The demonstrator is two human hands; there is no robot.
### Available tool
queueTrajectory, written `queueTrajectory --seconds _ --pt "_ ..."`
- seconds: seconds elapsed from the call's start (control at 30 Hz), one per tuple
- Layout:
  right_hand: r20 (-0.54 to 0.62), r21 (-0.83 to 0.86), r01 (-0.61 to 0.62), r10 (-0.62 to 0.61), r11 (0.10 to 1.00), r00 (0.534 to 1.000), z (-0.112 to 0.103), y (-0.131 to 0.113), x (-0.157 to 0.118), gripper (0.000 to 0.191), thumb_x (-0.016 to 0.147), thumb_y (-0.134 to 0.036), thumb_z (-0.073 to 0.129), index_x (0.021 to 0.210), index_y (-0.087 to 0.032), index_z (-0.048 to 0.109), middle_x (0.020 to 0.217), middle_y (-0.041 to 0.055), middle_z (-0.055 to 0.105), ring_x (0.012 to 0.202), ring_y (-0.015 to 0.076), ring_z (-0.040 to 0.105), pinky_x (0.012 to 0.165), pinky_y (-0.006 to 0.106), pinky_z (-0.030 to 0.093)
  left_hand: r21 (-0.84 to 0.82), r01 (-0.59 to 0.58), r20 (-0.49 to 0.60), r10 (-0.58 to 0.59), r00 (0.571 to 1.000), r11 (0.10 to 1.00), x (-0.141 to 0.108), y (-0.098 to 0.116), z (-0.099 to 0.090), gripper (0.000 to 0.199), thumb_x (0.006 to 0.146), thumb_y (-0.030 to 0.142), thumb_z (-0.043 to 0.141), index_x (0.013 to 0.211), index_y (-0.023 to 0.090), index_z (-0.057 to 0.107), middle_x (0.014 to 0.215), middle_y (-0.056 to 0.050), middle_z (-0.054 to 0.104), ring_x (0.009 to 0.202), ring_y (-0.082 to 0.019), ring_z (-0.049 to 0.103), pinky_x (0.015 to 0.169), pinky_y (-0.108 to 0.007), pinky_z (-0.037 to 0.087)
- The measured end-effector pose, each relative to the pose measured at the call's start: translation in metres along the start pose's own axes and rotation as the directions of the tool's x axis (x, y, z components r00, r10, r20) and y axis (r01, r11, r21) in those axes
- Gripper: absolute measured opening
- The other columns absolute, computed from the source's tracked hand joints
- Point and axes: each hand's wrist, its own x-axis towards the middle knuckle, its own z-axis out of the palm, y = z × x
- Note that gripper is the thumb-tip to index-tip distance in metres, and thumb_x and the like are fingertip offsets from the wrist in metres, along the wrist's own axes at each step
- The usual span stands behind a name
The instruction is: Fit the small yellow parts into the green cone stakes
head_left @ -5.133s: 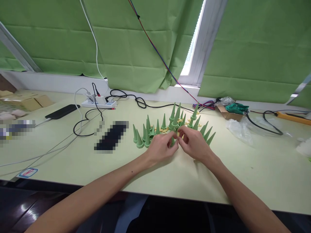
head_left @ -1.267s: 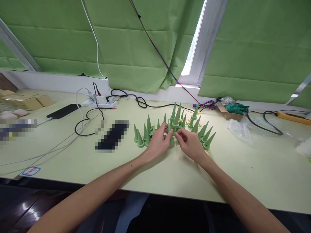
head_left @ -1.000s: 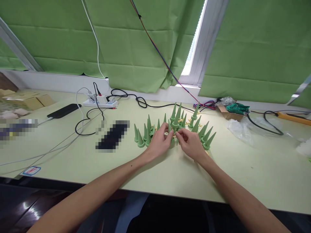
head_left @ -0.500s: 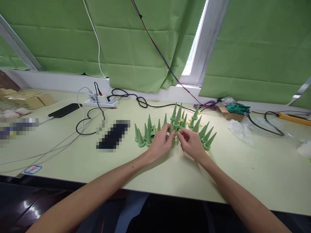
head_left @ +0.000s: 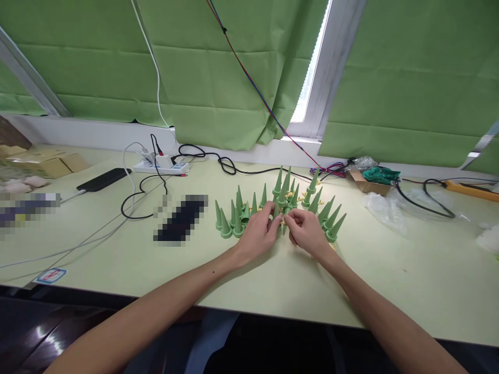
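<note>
Above the table (head_left: 249, 280), both hands (head_left: 278, 228) pinched (hold unclear), among green cones (head_left: 226, 226).

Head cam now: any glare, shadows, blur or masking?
Head view: white glare in the narrow window gap between green fabric blinds; soft shadows around left hand and right hand on pale green tabletop; dark patch left of green plastic cones pixelated; pale lumps at left edge smeared.

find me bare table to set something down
The widest bare stretch of table lies between the right forearm, the clear plastic and the front edge. A smaller patch separates the two forearms. Crowded: around the left hand and right hand, with green cones and yellow pieces, and by the power strip.
</note>
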Motion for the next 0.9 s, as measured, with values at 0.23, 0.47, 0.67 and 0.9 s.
queueTrajectory --seconds 0.23,0.47,0.67,0.9 --pt "0.003 -0.013 -0.046 0.046 0.999 0.999 0.0018 0.0011 0.0004 0.036 0.089 -0.029 0.048 0.055 -0.022 0.04 0.035 -0.0067 0.044 0.034 0.0101 0.041 0.048 0.024 0.036 0.013 -0.01 -0.006 0.01 1.0 1.0 0.0002 -0.0017 0.0014 0.014 0.098 0.032 0.043 0.089 0.021 0.041 0.062 0.006 0.037 0.05 -0.009 0.033 0.051 -0.025 0.024" --pt "0.036 0.004 -0.028 0.028 1.0 0.999 0.0051 0.0041 0.0003 0.041 0.094 -0.032 0.041 0.056 -0.023 0.033 0.035 -0.0071 0.039 0.033 0.0101 0.04 0.044 0.025 0.033 0.016 -0.022 -0.022 0.022 1.0 1.0 0.0008 -0.0032 0.0015 0.014 0.098 0.033 0.043 0.091 0.021 0.042 0.065 0.005 0.041 0.049 -0.009 0.035 0.05 -0.025 0.025" --pt "0.129 0.125 -0.123 0.107 0.984 0.986 0.0059 0.0091 0.0002 0.041 0.093 -0.034 0.039 0.053 -0.023 0.034 0.036 -0.0068 0.036 0.029 0.0107 0.04 0.036 0.024 0.032 0.055 -0.073 -0.017 0.074 0.997 0.996 -0.0008 -0.0034 0.0018 0.017 0.098 0.032 0.043 0.086 0.021 0.04 0.061 0.006 0.036 0.051 -0.009 0.032 0.053 -0.025 0.025" --pt "0.148 0.185 -0.183 0.157 0.966 0.977 0.0055 0.0089 0.0015 0.039 0.089 -0.028 0.04 0.051 -0.023 0.033 0.036 -0.0066 0.035 0.029 0.0096 0.04 0.034 0.022 0.03 0.067 -0.079 -0.001 0.08 0.997 0.995 -0.0011 -0.0013 0.0018 0.016 0.098 0.034 0.043 0.093 0.02 0.048 0.066 0.004 0.043 0.054 -0.01 0.038 0.054 -0.024 0.028"
